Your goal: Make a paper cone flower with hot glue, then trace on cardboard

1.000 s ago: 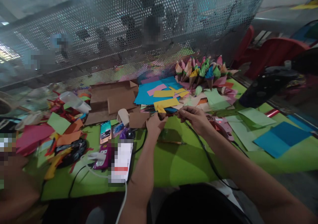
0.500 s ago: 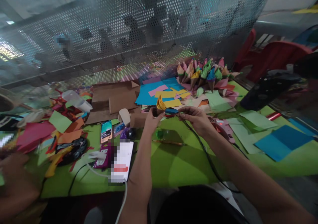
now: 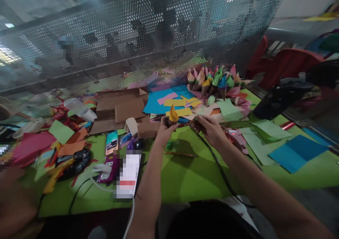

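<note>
A yellow paper swirl (image 3: pixel 173 114) sits upright in the left hand (image 3: pixel 167 127), whose grip is closed around its base, above the green-covered desk (image 3: pixel 182 182). At three o'clock from it, the right hand (image 3: pixel 209 127) has its grip narrowed to a pinch on a small green piece (image 3: pixel 196 118), too small to identify. Blue paper (image 3: pixel 155 103) bearing yellow strips (image 3: pixel 174 102) lies toward twelve, clustered paper ice-cream cones (image 3: pixel 206 82) at two, a pencil (image 3: pixel 182 154) at six, a lit smartphone (image 3: pixel 111 142) at eight, brown sheets (image 3: pixel 129 110) at nine.
</note>
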`<state>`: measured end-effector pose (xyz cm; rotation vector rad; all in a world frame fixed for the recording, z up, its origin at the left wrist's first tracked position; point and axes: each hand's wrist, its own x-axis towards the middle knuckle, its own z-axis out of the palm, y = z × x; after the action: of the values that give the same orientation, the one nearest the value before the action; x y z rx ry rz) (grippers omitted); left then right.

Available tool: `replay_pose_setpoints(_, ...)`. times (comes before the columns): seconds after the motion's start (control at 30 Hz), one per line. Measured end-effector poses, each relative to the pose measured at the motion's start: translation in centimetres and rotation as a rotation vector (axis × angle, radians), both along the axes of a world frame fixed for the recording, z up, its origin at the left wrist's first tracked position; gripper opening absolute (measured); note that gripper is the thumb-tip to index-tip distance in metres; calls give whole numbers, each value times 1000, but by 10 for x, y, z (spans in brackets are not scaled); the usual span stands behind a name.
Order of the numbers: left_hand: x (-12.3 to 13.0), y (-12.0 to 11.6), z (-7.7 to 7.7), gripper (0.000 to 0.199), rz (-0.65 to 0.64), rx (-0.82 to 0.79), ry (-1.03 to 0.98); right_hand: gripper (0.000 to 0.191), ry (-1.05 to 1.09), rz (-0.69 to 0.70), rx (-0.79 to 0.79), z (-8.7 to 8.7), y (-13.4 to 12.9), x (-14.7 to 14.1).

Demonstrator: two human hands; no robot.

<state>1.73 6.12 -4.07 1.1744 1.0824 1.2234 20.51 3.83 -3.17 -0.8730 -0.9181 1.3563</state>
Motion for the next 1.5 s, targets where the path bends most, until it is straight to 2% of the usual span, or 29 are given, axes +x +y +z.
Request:
replay_pose_setpoints(0.13,0,-4,3,44,-32,-76,41,44,-15,2,26,-1,0,0)
replay_pose_setpoints(0.3,1,-5,4,45,-72,-101,95,36,-16,17,69,0,1,2)
replay_pose_setpoints(0.47,2,-3,1,48,-127,-74,78,35,4,20,39,-1,2,2)
replay_pose_setpoints(0.7,3,0,-4,55,-167,-92,54,38,24,-15,77,-2,3,0)
replay_pose_setpoints(1.07,8,-2,-5,50,-231,-68,171,30,17,-76,111,3,3,3)
replay_pose_setpoints(1.23,10,-4,-3,47,-247,-70,165,31,40,-107,103,2,4,3)
replay_pose_setpoints(1.5,11,-6,-3,43,-297,-10,282,33,48,-152,104,7,3,4)
